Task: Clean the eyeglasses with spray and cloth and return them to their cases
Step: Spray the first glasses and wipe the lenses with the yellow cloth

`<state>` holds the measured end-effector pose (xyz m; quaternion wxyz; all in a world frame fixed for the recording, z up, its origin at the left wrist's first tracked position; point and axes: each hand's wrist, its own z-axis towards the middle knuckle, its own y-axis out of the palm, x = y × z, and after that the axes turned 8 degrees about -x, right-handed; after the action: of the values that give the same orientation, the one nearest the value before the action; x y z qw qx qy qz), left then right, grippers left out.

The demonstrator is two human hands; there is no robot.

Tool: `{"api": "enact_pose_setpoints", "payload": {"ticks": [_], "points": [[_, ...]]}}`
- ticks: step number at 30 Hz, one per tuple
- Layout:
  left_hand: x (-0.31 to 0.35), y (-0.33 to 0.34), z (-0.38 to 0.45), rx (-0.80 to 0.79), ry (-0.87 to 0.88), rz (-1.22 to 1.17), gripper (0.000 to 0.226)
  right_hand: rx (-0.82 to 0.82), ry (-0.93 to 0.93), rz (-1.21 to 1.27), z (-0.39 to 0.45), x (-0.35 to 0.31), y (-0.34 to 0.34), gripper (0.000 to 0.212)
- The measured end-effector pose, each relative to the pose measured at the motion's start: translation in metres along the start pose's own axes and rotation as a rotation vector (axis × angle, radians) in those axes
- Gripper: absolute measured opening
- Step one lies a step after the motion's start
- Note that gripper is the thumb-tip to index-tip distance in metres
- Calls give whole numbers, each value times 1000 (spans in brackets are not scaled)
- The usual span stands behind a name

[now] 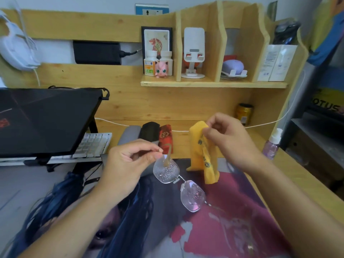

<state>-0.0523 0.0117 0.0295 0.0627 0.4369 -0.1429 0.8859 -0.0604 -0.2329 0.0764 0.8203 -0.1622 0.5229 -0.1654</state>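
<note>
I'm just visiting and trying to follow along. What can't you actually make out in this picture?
- Head view: the temple end of the eyeglasses is hidden in the left hand.
- The yellow cloth has print too small to read; the right hand covers its top.
- The cases are partly hidden behind the left hand.
- The spray bottle label is blurred.

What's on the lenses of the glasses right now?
Both lenses of the glasses carry clear droplets, most likely cleaning spray. The left hand covers the top corner of the upper lens, so that bit cannot be seen.
</note>
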Motion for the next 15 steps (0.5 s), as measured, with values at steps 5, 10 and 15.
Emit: {"api": "enact_pose_setpoints", "payload": {"ticks": [5,10,15], "points": [[4,14,-1,11,-87,-138,7,145,-116,84,-13,4,15,18],[5,18,-2,46,-108,-193,17,-289,-75,237,-23,5,27,13],[4,19,-3,56,-97,-164,11,-410,-7,313,-32,3,34,25]]}}
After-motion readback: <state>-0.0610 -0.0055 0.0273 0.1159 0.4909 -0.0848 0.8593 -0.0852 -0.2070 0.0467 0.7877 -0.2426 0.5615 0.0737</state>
